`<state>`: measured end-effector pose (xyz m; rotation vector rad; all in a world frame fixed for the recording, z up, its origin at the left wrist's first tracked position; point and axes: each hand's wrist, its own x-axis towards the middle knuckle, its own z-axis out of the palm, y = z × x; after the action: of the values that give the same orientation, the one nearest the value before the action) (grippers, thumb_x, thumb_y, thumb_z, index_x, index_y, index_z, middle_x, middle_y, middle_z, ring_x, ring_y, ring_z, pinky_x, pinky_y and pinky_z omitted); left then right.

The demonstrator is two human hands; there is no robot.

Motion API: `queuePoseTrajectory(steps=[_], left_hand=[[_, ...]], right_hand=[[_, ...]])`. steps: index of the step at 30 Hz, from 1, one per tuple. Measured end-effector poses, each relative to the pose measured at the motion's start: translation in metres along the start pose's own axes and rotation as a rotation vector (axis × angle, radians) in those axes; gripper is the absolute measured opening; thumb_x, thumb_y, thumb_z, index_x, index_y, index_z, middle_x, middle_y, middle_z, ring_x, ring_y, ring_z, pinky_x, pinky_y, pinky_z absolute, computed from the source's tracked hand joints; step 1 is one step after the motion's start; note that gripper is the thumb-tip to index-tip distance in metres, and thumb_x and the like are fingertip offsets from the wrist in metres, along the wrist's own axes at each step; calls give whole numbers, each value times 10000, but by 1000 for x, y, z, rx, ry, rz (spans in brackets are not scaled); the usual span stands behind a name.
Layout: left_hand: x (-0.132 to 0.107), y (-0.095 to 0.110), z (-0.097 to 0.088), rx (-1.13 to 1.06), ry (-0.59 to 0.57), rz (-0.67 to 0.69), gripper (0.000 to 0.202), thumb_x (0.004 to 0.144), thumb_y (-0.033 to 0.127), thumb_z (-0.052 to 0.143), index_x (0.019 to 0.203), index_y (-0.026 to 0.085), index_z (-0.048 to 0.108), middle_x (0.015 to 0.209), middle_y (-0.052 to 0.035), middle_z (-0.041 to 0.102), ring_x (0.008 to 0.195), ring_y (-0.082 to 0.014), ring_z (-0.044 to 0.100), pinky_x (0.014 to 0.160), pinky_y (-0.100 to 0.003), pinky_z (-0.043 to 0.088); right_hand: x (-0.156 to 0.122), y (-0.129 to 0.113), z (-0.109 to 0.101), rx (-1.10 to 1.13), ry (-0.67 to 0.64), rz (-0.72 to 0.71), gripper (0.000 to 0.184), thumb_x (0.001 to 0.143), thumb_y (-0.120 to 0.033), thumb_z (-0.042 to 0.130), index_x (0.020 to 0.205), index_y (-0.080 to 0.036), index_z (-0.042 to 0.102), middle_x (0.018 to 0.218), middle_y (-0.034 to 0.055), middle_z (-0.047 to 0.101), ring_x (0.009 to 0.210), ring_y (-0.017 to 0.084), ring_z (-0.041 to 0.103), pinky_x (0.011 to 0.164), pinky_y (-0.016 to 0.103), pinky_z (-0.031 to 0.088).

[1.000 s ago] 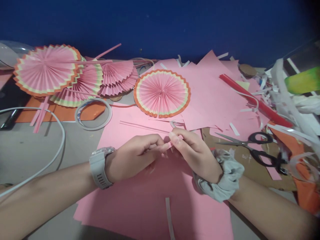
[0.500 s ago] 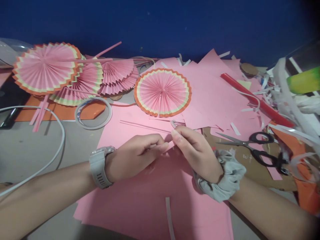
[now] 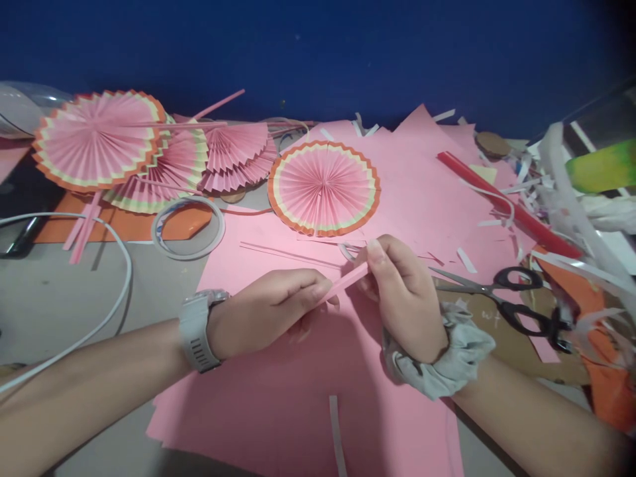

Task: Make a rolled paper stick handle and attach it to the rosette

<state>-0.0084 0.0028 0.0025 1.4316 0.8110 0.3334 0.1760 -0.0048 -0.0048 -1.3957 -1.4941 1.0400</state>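
Between my two hands runs a narrow pink paper strip (image 3: 346, 281), slanting up to the right. My left hand (image 3: 271, 305) is closed on its lower end, thumb on top. Its upper end is pinched by my right hand (image 3: 405, 291) between thumb and fingers. A thin curled whitish strip (image 3: 346, 252) shows just left of the right fingers; whether it is held I cannot tell. Beneath the hands lie pink paper sheets (image 3: 238, 404). A round pleated paper fan (image 3: 322, 189), pink with cream and orange edging, lies just beyond them.
More pleated fans (image 3: 99, 142) and pink sticks are piled at the left, near a roll of tape (image 3: 159, 246) and a white cable (image 3: 130, 265). At the right are black-handled scissors (image 3: 489, 289) on cardboard, a red roll (image 3: 517, 209) and paper scraps. A white strip (image 3: 336, 430) lies in front.
My right hand has slid up and right along the pink strip, so more of it shows between my hands. My left hand has stayed nearly in place.
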Motion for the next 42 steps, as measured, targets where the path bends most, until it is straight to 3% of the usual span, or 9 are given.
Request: queuePoseTrajectory(steps=[4,11,16,18,27,31,33,38,42], left_hand=[[-1,-2,3,70,27,53,364,961,380,318,702,165,457,558,55,481,485,-50,431,510,-164,364],[1,-5,5,-30,68,0,315,943,415,351,810,172,502,549,54,482,461,-65,440,478,-181,364],[0,-2,3,-82,39,-27,375,956,403,305,732,161,483,572,37,490,497,-75,447,508,-199,366],[0,0,2,-121,54,-47,406,961,413,262,759,157,505,557,45,450,474,-74,405,486,-203,340],[2,3,4,-221,64,34,404,967,372,269,708,153,488,581,49,348,493,-74,270,469,-214,253],[3,0,2,-340,111,89,242,936,378,382,924,158,485,531,73,397,463,-72,359,479,-205,317],[5,-3,-1,-385,154,116,189,908,344,468,910,155,475,523,64,473,477,-79,447,502,-210,371],[6,-10,-3,-551,254,137,232,908,368,475,796,166,453,576,42,540,504,-87,513,525,-229,442],[4,-8,1,-444,141,176,248,914,392,452,867,151,487,668,3,569,587,-101,541,556,-229,433]], right_hand=[[-1,2,-1,7,-1,-32,259,935,-332,425,725,-187,471,627,-42,418,521,67,381,508,222,334],[1,-2,-1,225,-397,1,152,895,-284,518,792,-175,540,649,-36,509,539,55,467,486,194,358],[1,3,0,359,-122,64,201,921,-331,468,778,-193,497,544,-72,419,449,40,369,412,174,300],[1,5,0,405,-81,68,216,924,-358,452,783,-199,490,533,-75,401,443,42,343,400,171,282],[0,-2,2,301,-406,-22,41,886,-197,533,885,-181,571,730,-26,544,624,50,531,559,168,438],[1,0,2,414,-210,-39,49,885,-155,523,881,-204,519,643,-58,535,520,47,527,490,168,447],[0,1,3,518,-113,-74,101,886,-139,510,893,-230,467,676,-63,539,506,60,550,468,190,462],[-10,3,7,548,-215,-179,169,872,-98,497,882,-241,407,797,-27,549,575,98,589,503,260,493],[-15,3,7,489,-239,-200,113,909,-129,429,871,-231,396,728,-22,537,571,102,555,502,247,459]])
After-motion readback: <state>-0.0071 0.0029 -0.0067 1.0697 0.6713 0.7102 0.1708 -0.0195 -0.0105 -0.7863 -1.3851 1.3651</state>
